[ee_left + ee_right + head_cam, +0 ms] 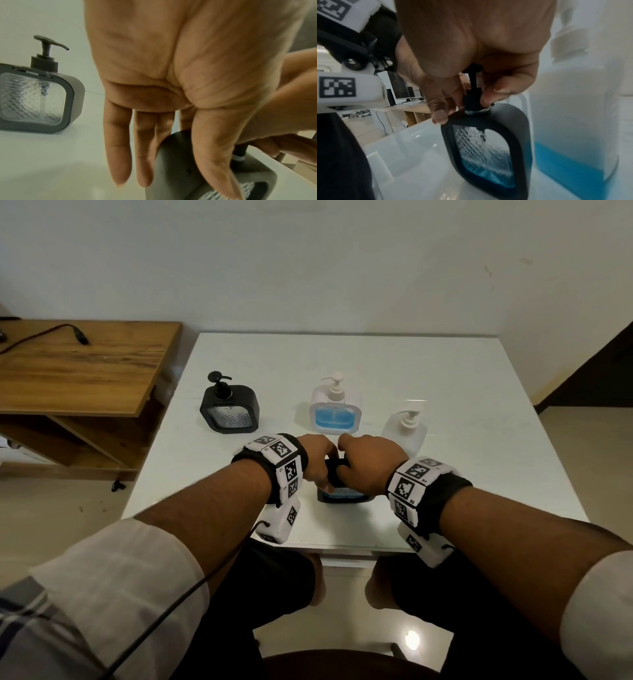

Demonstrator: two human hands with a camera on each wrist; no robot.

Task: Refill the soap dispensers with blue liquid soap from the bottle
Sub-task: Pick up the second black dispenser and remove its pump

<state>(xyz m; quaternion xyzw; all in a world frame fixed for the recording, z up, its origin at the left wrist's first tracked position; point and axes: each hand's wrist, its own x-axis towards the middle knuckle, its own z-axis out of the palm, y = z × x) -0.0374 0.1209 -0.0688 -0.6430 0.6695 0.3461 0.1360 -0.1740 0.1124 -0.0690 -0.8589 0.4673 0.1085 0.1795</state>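
A black-framed dispenser [344, 495] with blue soap in its lower part stands near the table's front edge. My left hand [317, 462] grips its body [180, 169], thumb [214, 155] on the front and fingers behind. My right hand [368, 460] pinches the black pump collar [471, 100] at its neck between thumb [439, 116] and fingertips. The dispenser's window [488, 155] shows blue liquid at the bottom. The white soap bottle [406, 430] stands just right of my hands, blue low inside it [573, 159].
A second black dispenser [229, 409], clear and with no liquid showing [34, 97], stands at the back left. A white dispenser [335, 412] holding blue soap is behind my hands. A wooden desk [78, 364] adjoins the white table [445, 392] on the left.
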